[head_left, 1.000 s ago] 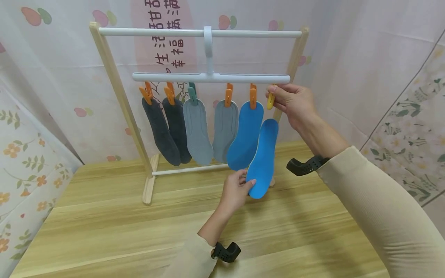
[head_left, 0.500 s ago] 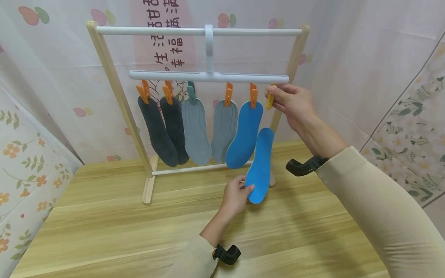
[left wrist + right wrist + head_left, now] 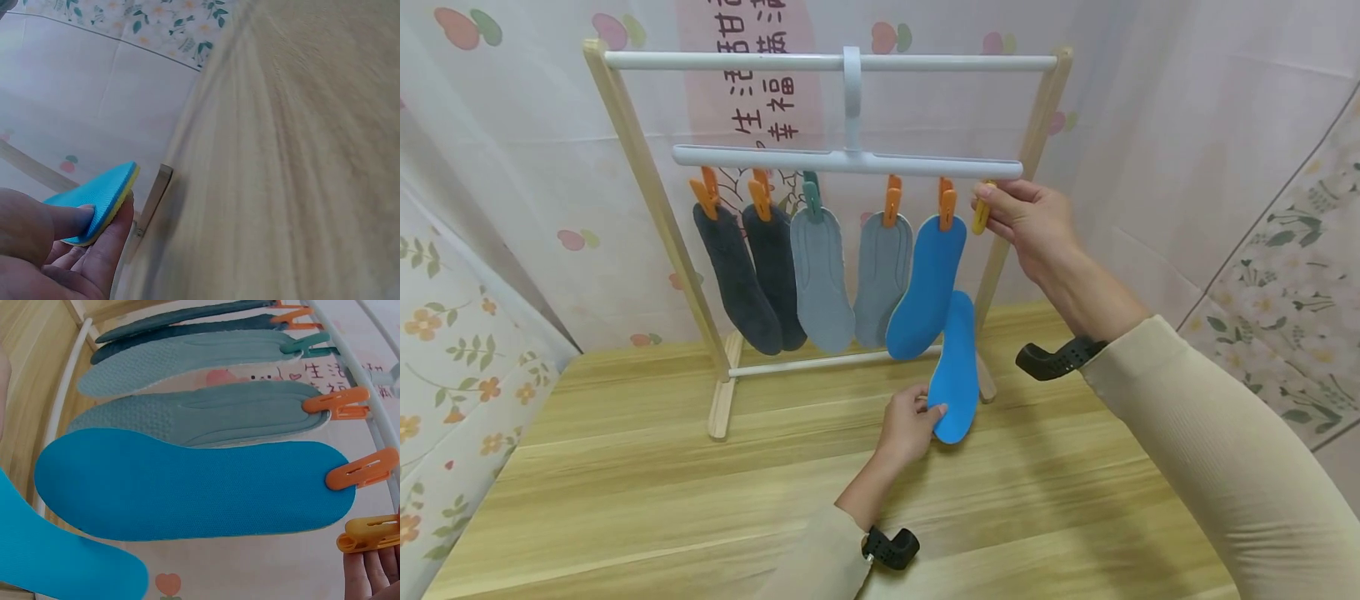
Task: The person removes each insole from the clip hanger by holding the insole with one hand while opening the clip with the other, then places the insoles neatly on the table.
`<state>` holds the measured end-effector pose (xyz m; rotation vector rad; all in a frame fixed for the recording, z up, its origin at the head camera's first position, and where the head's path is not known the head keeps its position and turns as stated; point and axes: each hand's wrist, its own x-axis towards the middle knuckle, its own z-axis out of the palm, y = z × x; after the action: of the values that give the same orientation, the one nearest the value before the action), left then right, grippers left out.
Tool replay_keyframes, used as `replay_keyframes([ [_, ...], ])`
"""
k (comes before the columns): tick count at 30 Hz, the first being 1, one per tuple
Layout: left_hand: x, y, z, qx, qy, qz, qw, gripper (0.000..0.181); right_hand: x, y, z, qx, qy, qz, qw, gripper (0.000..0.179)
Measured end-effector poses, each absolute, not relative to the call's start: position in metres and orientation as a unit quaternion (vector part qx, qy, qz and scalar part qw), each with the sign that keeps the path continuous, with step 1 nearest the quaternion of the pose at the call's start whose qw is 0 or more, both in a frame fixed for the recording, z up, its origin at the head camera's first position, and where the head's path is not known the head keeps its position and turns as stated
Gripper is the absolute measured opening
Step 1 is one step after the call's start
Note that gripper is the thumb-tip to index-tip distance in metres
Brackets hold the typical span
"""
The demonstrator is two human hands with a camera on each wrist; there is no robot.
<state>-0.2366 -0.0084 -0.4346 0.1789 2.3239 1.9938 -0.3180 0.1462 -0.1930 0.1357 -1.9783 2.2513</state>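
My left hand (image 3: 910, 423) pinches the lower end of a blue insole (image 3: 957, 375), thumb on its blue face. In the left wrist view the insole (image 3: 103, 197) shows a yellow underside. Its top end hangs free, below and apart from a yellow clothespin (image 3: 982, 208). My right hand (image 3: 1033, 218) pinches that clothespin at the right end of the white hanger (image 3: 760, 158). Just left of it, a second blue insole (image 3: 929, 283) hangs from an orange clothespin (image 3: 947, 208). In the right wrist view the yellow clothespin (image 3: 369, 534) has no insole in it.
Two grey insoles (image 3: 823, 283) and two dark insoles (image 3: 741, 283) hang further left from orange and green clothespins. The hanger hooks over the top rail of a wooden rack (image 3: 655, 200) on a wood-grain table (image 3: 700, 508). A printed curtain (image 3: 1150, 167) stands behind.
The blue insole in my left hand has moved down, away from the yellow clothespin. My right hand has stayed at that clothespin. The hanger's left end has risen a little.
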Motion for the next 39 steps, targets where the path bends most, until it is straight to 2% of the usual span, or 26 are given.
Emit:
replay_keyframes([
  [15, -0.237, -0.006, -0.445, 0.053, 0.732, 0.676, 0.067, 0.028, -0.319, 0.143, -0.193, 0.047, -0.661, 0.746, 0.07, 0.046],
  [28, -0.238, 0.003, -0.455, 0.051, 0.736, 0.671, 0.077, 0.023, -0.32, 0.142, -0.197, 0.043, -0.666, 0.741, 0.069, 0.049],
  [36, -0.239, 0.004, -0.456, 0.065, 0.746, 0.658, 0.08, 0.022, -0.321, 0.141, -0.198, 0.045, -0.658, 0.748, 0.071, 0.041],
  [39, -0.238, 0.005, -0.455, 0.065, 0.746, 0.657, 0.087, 0.021, -0.322, 0.141, -0.199, 0.045, -0.663, 0.744, 0.07, 0.044],
])
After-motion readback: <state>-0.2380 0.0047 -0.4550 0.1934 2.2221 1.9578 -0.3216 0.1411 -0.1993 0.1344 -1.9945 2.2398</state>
